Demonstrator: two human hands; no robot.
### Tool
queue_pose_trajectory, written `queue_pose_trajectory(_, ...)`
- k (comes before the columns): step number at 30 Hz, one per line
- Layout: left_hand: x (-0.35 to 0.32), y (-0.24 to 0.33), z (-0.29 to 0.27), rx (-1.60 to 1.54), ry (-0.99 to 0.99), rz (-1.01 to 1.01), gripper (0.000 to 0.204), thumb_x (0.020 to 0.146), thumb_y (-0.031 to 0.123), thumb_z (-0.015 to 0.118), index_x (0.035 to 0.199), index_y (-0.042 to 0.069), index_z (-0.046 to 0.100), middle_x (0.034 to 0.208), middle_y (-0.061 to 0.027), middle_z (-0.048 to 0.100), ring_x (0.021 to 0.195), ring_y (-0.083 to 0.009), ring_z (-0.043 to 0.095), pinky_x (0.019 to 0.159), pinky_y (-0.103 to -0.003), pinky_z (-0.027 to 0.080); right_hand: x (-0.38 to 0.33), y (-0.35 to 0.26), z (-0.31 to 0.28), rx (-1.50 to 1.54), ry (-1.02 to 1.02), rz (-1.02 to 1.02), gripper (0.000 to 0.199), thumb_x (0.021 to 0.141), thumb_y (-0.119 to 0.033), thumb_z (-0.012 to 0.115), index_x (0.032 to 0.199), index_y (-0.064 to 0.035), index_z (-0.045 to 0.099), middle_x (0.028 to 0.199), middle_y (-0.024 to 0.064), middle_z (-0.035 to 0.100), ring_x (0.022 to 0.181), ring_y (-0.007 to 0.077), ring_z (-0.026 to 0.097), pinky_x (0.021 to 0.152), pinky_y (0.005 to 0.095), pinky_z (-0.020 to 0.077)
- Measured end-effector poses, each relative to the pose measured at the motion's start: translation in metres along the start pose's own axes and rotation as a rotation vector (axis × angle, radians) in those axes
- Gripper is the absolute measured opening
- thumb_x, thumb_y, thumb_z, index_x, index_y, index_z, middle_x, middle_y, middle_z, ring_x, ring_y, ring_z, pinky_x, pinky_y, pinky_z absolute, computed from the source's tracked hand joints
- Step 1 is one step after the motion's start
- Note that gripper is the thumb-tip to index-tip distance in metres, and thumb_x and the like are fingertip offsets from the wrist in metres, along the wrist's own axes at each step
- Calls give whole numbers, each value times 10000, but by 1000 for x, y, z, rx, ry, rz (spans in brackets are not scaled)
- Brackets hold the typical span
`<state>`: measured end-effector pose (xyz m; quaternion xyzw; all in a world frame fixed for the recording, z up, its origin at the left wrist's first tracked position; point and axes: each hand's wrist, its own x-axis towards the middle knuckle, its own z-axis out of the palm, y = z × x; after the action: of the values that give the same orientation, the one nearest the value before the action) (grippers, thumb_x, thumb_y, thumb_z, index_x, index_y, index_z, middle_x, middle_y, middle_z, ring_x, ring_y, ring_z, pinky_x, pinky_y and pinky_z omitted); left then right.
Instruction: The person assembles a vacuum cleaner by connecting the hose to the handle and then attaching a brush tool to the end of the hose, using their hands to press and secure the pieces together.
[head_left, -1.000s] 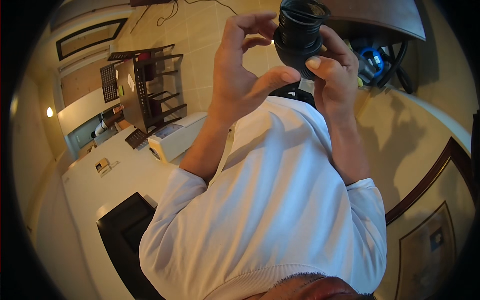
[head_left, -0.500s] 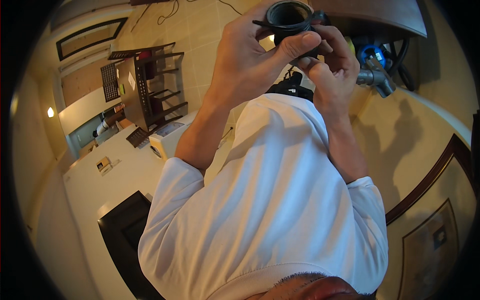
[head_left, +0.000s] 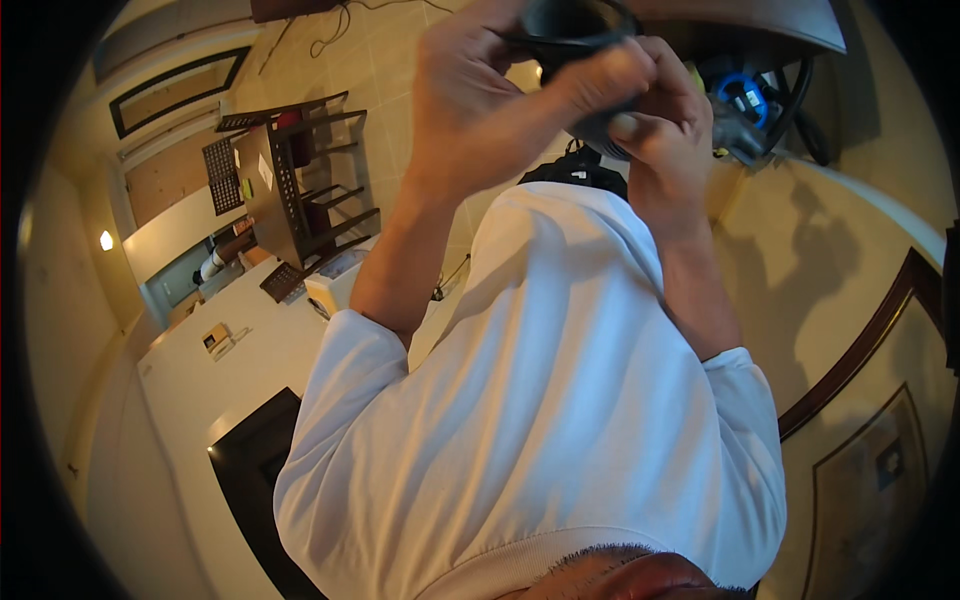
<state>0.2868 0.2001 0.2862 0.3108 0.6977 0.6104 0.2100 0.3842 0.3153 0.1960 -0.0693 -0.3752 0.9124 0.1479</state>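
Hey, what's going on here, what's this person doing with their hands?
A person in a white short-sleeved shirt holds a round black cup-shaped object up with both hands. The left hand wraps over its near side, thumb laid across the front, and the right hand grips it from below. Beyond them lie a tiled floor, a dark wire rack and a white counter.

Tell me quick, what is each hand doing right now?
Left hand: closed around the black round object, gripping it.
Right hand: fingers curled on the same black round object, holding it from below.
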Motion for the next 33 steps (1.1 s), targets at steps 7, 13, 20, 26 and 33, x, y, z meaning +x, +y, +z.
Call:
queue_pose_trajectory(7,24,14,-29,240,-205,27,817,789,252,911,1465,38,506,1181,-81,685,1132,-187,661,999,-342,508,18,-2,-44,655,-219,120,747,757,-368,631,1346,84,538,1088,251,667,930,362,695,818,406,569)
queue_pose_trajectory(13,42,62,9,509,-229,250,721,853,218,850,1461,54,499,1256,-84,632,1206,-213,623,1047,-382,482,33,-17,-51,613,-495,232,773,771,-398,585,1338,125,532,1108,295,675,885,362,707,712,448,592)
queue_pose_trajectory(20,74,16,-20,-59,-484,-50,510,909,220,824,1265,51,500,1183,-106,668,1120,-171,657,979,-340,542,29,-51,-31,287,-238,212,640,852,-375,549,1299,83,548,1113,236,683,916,333,714,727,411,610)
queue_pose_trajectory(26,72,11,-2,-29,-243,-71,430,904,136,817,1198,28,522,1024,-90,715,954,-129,689,840,-289,604,9,-36,-4,-218,188,-294,527,843,-188,785,1279,13,567,1164,90,637,1024,144,620,874,272,516)
queue_pose_trajectory(33,68,20,7,38,-209,24,428,886,133,832,1168,5,537,1003,-104,717,931,-129,694,737,-268,623,26,-19,-23,-665,268,-693,585,865,-309,788,1273,39,553,1123,90,619,976,144,572,870,291,491)
